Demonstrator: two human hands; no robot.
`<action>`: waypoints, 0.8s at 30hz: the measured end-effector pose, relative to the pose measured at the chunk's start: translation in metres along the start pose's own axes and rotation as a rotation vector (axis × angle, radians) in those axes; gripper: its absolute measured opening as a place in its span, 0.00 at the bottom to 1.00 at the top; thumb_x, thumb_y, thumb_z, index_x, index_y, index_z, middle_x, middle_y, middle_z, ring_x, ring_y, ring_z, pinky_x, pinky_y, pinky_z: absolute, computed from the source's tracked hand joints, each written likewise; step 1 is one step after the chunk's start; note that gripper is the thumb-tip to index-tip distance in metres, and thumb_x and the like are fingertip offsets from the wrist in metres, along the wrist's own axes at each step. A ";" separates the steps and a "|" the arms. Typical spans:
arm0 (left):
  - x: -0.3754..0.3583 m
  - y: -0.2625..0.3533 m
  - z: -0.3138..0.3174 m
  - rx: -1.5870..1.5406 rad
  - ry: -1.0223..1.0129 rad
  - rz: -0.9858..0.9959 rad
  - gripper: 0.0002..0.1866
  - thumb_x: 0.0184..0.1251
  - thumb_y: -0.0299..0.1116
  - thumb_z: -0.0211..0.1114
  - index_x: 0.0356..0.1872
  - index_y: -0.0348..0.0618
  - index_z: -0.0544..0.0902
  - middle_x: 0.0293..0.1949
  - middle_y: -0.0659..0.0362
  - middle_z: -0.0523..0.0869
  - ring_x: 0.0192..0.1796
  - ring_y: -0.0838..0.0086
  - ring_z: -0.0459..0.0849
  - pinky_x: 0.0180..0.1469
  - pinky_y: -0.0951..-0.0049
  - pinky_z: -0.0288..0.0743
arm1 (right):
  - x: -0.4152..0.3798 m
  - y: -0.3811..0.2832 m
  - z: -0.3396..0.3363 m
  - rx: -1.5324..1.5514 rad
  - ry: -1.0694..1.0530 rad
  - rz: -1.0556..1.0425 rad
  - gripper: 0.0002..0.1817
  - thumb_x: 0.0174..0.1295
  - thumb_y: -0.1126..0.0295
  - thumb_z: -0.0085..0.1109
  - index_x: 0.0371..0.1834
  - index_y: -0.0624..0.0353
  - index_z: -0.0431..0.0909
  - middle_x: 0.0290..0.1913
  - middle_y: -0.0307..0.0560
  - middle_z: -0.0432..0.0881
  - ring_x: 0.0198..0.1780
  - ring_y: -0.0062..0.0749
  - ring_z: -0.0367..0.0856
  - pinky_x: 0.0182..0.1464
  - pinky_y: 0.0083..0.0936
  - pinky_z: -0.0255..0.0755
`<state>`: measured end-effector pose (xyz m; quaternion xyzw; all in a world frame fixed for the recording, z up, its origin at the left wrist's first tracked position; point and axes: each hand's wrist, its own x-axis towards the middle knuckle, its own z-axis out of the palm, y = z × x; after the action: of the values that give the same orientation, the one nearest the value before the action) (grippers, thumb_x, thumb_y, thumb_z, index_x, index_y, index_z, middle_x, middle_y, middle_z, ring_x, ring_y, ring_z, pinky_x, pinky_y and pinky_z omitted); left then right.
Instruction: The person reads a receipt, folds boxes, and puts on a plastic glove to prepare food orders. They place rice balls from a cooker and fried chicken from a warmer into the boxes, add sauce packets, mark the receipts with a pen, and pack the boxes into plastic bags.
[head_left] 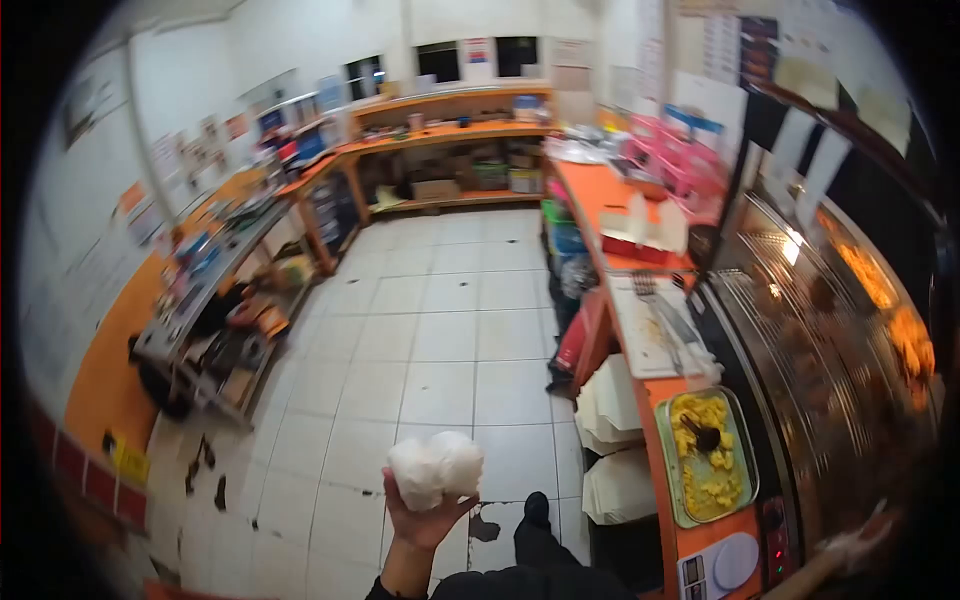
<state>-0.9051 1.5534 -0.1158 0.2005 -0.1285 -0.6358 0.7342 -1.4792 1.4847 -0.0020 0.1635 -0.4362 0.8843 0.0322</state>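
My left hand (421,518) is closed around the underside of two white, rounded bundles (436,468) that look wrapped in paper, held up side by side over the floor. What is inside them is hidden. At the lower right edge my right hand (858,540) reaches out beside the glass-fronted food warmer (800,300). It seems to have a thin clear glove on and is smeared, so its fingers are hard to make out. Between the hands, on the orange counter, stand a kitchen scale (718,566) and a glass tray (664,462) of yellow food with a dark-handled utensil (706,438) in it.
Tongs (672,325) lie on a white cutting board (640,345) farther along the counter, before an open red-and-white box (640,243). Stacked white boxes (612,485) sit below. At left is a cluttered metal table (190,335); orange shelves (455,130) line the back. White tiles (430,340) cover the floor.
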 end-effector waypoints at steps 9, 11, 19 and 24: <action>0.167 -0.001 -0.021 0.210 0.144 -0.092 0.44 0.50 0.75 0.51 0.65 0.60 0.63 0.65 0.56 0.65 0.65 0.58 0.64 0.58 0.44 0.61 | -0.027 0.053 0.070 0.008 0.038 -0.325 0.34 0.64 0.57 0.49 0.70 0.60 0.52 0.69 0.53 0.55 0.62 0.43 0.68 0.68 0.47 0.54; 0.205 -0.001 -0.014 0.181 0.167 -0.099 0.44 0.51 0.74 0.51 0.66 0.59 0.63 0.65 0.55 0.66 0.64 0.57 0.66 0.57 0.45 0.65 | -0.036 0.084 0.115 0.063 -0.081 -0.369 0.32 0.65 0.58 0.48 0.69 0.62 0.55 0.68 0.56 0.59 0.63 0.44 0.66 0.68 0.47 0.55; 0.334 0.021 -0.027 0.082 0.173 -0.097 0.36 0.58 0.63 0.58 0.63 0.56 0.66 0.59 0.58 0.72 0.56 0.61 0.73 0.43 0.60 0.74 | -0.257 0.167 0.386 0.247 -0.496 0.334 0.32 0.55 0.60 0.52 0.62 0.64 0.61 0.52 0.54 0.74 0.49 0.43 0.78 0.37 0.31 0.82; 0.470 0.065 -0.031 0.437 0.192 -0.281 0.34 0.56 0.50 0.67 0.61 0.52 0.65 0.54 0.57 0.73 0.53 0.63 0.74 0.47 0.61 0.75 | -0.306 0.250 0.438 0.362 -0.628 0.710 0.30 0.59 0.61 0.56 0.63 0.58 0.61 0.53 0.51 0.74 0.48 0.41 0.78 0.35 0.34 0.83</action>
<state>-0.7600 1.1016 -0.1447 0.4294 -0.1632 -0.6667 0.5870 -1.1260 1.0139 -0.0411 0.2660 -0.2933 0.8102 -0.4322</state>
